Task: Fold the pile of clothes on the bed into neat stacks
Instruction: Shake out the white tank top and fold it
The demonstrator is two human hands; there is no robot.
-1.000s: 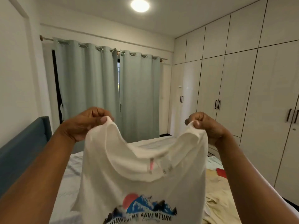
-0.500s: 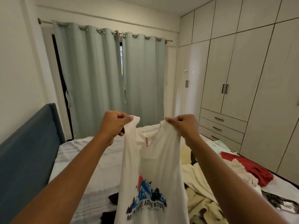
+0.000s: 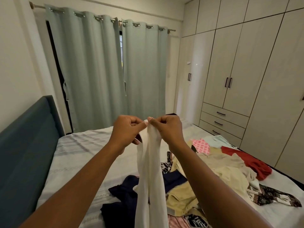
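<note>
White T-shirt [image 3: 150, 170]: halved lengthwise above bed [image 3: 82, 153]; left hand [image 3: 126, 130], right hand [image 3: 166, 130] pinch shoulders together; next likely: lay flat.

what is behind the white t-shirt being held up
Dark navy clothes and a beige garment lie on the bed either side of the white t-shirt; whatever sits directly behind it is hidden.
</note>
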